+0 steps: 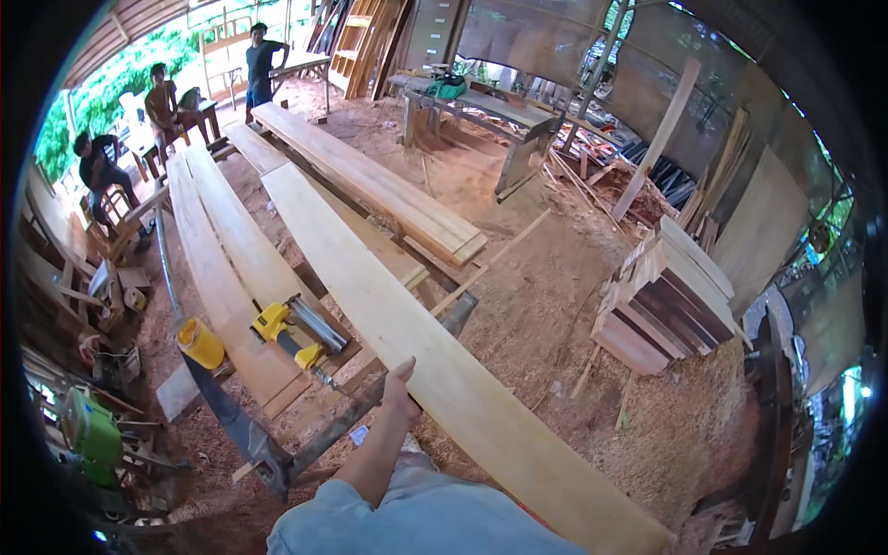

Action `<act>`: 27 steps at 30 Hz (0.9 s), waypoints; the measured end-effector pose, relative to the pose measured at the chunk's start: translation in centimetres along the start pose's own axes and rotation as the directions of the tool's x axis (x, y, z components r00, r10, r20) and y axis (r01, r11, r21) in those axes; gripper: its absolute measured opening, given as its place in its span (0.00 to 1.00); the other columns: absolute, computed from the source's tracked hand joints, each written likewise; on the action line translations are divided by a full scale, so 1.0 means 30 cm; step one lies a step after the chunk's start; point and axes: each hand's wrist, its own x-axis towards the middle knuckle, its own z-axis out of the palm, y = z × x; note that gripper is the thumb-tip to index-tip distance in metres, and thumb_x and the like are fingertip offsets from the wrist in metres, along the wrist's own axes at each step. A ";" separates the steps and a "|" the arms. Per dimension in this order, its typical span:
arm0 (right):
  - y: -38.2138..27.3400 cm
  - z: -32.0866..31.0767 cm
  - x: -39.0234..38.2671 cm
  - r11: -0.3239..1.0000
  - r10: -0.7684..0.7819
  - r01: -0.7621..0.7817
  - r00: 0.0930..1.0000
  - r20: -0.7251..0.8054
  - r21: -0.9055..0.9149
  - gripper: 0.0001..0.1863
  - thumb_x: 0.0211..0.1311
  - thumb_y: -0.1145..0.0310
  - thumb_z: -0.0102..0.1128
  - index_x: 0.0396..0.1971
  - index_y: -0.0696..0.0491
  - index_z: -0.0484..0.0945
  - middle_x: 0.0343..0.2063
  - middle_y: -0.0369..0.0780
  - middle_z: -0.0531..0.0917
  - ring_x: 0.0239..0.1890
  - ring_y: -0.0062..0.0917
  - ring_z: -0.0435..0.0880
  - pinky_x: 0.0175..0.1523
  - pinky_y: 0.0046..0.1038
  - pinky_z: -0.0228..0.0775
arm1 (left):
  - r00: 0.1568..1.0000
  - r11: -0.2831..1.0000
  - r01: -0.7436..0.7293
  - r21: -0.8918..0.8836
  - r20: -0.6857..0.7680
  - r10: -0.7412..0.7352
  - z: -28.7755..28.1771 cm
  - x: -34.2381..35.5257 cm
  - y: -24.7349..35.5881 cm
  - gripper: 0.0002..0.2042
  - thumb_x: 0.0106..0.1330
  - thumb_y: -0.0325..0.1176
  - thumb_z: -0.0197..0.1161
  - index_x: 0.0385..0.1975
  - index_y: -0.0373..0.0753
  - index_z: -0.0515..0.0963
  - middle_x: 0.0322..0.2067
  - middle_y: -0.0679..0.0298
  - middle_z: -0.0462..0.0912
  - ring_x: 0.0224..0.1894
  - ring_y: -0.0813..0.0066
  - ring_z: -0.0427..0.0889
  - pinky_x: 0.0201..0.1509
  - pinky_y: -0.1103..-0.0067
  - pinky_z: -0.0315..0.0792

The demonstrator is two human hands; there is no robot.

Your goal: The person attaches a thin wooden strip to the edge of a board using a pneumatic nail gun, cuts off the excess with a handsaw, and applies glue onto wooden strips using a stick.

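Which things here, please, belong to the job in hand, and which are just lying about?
Seemingly in the job:
long pale board, held by the left hand
possibly the yellow tool, lying unheld

Probably just lying about:
yellow container
stacked timber
green machine

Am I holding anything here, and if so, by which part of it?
Your left hand grips a long, flat, pale wooden plank by its left long edge, partway along. Your right hand is out of view.
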 end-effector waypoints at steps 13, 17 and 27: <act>-0.718 0.958 0.056 0.784 -0.248 -0.201 0.766 0.594 0.587 0.17 0.66 0.74 0.56 0.54 0.56 0.72 0.46 0.40 0.81 0.43 0.31 0.83 0.48 0.36 0.79 | 0.840 0.925 -0.290 0.246 -0.398 0.369 0.115 0.462 0.252 0.20 0.66 0.28 0.64 0.55 0.29 0.70 0.47 0.50 0.81 0.45 0.54 0.84 0.44 0.58 0.84; -0.951 1.378 0.022 0.847 -0.237 -0.362 0.396 0.887 0.388 0.21 0.63 0.79 0.57 0.57 0.54 0.69 0.45 0.37 0.81 0.41 0.26 0.83 0.43 0.32 0.79 | 0.837 0.924 -0.242 0.296 -0.419 0.353 0.066 0.441 0.128 0.12 0.66 0.27 0.64 0.46 0.31 0.75 0.39 0.54 0.83 0.36 0.62 0.86 0.39 0.67 0.84; -1.567 2.101 -0.402 0.854 -0.395 -0.259 0.240 0.887 0.451 0.20 0.63 0.78 0.61 0.55 0.52 0.72 0.45 0.38 0.82 0.44 0.29 0.83 0.46 0.37 0.79 | 0.754 0.879 -0.204 0.430 -0.503 0.421 0.003 0.083 0.050 0.08 0.64 0.30 0.63 0.38 0.33 0.78 0.34 0.62 0.84 0.37 0.73 0.83 0.38 0.76 0.79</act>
